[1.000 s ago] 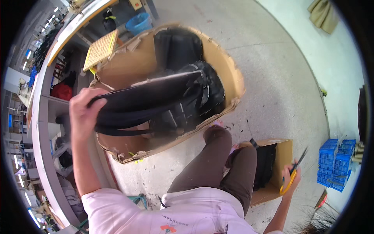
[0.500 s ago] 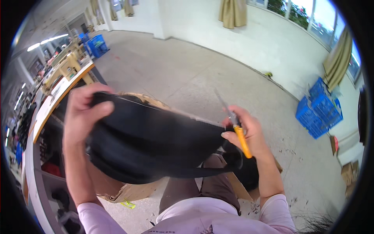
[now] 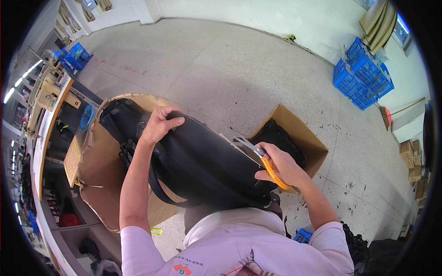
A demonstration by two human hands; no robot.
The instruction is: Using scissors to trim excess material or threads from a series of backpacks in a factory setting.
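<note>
Black backpack [image 3: 202, 165] lies across the person's lap, over the large cardboard box [image 3: 99, 184]. Left hand [image 3: 159, 125] clenches its top edge; right hand [image 3: 281, 166] grips orange-handled scissors [image 3: 258, 158] at the seam. Advisable: hold fabric taut, blades angled away from the panel.

A pale speckled concrete floor [image 3: 239, 69] fills the room, littered with dark scraps at right. Blue plastic crates [image 3: 361, 73] stand against the far white wall [image 3: 258, 16] beneath a curtained window [image 3: 384, 20]. Workbenches [image 3: 46, 106] run along the left under strip lights [image 3: 18, 83].
</note>
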